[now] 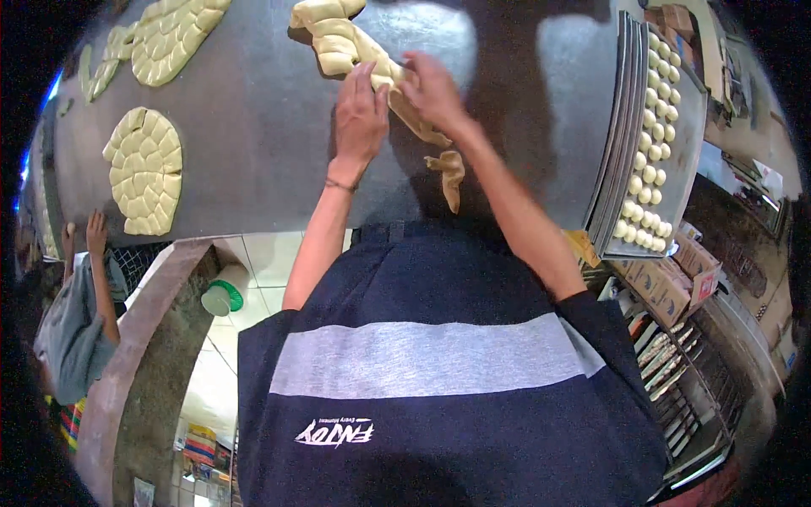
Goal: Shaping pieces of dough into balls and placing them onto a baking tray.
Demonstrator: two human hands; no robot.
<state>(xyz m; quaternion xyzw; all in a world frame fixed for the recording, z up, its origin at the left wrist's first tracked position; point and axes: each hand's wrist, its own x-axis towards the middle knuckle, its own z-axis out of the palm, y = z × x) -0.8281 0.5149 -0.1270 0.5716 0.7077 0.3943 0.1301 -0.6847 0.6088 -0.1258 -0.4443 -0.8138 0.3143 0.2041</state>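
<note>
My left hand lies over the near left side of a long, cut dough strip, fingers stretched out and touching it. My right hand, slightly blurred, has its fingers curled at the strip's right side, on something I cannot make out. The strip runs into a folded, scored dough mass at the top. A loose dough scrap lies just below my hands on the metal table.
Scored dough pieces lie at left. Stacked trays and rows of dough balls stand at right, with cardboard boxes below them. Another person works at far left. A green-topped container sits beyond the table's edge.
</note>
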